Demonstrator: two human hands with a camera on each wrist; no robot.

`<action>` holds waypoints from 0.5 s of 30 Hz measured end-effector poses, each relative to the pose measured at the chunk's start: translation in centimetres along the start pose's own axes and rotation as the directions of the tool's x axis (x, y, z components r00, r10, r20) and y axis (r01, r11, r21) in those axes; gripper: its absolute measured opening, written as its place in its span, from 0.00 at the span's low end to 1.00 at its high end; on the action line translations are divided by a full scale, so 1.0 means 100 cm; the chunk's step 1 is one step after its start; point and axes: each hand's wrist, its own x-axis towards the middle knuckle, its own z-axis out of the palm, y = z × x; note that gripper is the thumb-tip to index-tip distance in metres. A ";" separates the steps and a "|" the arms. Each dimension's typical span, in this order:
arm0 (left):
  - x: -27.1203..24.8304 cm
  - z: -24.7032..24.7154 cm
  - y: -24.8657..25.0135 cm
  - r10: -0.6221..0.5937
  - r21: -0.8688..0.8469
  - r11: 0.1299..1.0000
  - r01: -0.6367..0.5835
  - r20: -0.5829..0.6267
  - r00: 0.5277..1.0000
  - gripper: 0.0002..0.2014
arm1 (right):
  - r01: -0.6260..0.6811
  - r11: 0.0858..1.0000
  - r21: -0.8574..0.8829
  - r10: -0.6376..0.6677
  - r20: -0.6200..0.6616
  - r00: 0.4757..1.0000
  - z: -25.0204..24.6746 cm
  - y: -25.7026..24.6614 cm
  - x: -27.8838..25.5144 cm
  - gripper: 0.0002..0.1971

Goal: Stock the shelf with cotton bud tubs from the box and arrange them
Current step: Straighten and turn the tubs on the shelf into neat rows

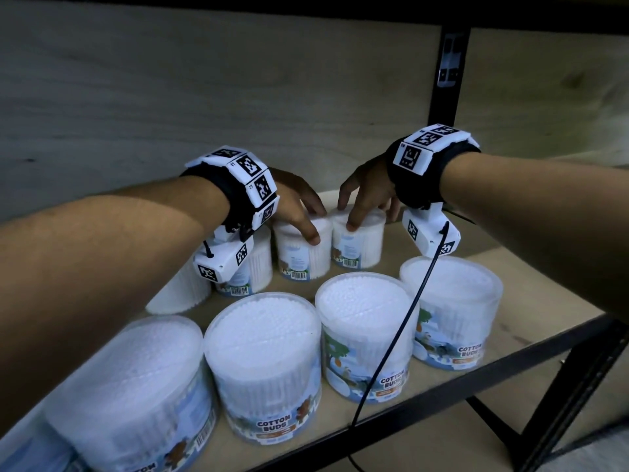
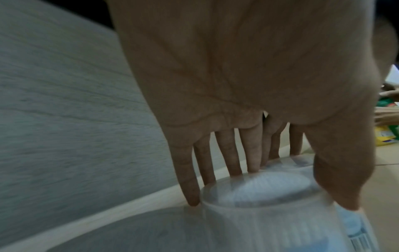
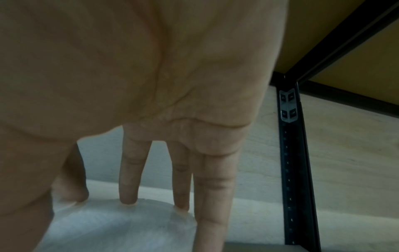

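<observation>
Both hands reach to the back of the wooden shelf point(image 1: 531, 287), each clamped from above on its own tub. Left hand point(image 1: 296, 202) wraps thumb and fingers round the rim of one clear round cotton bud tub point(image 1: 301, 250); right hand point(image 1: 366, 192) grips the neighbouring tub point(image 1: 357, 241) the same way, the two tubs touching. Each is a smooth see-through plastic cylinder packed with upright white buds, with a barcode label low on its side. Four more tubs point(image 1: 360, 335) stand in a front row, printed "COTTON BUDS". Only the right wrist view shows the perforated black metal post point(image 3: 290, 153) close up; the left wrist view shows fingertips point(image 2: 192, 201) curled down behind the lid.
</observation>
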 end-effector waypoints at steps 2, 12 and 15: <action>-0.003 -0.001 0.006 0.007 0.089 0.996 -0.006 -0.007 1.000 0.33 | 0.003 1.000 -0.017 -0.003 0.004 1.000 0.000 0.001 0.001 0.28; 0.002 0.001 0.022 -0.069 0.352 0.932 0.080 -0.042 0.997 0.37 | 0.084 0.996 -0.034 -0.082 0.051 0.995 -0.001 0.004 0.007 0.32; 0.004 0.001 0.022 -0.096 0.349 0.931 0.104 -0.039 0.995 0.38 | 0.108 0.992 -0.067 -0.104 0.060 0.993 -0.003 0.004 0.006 0.32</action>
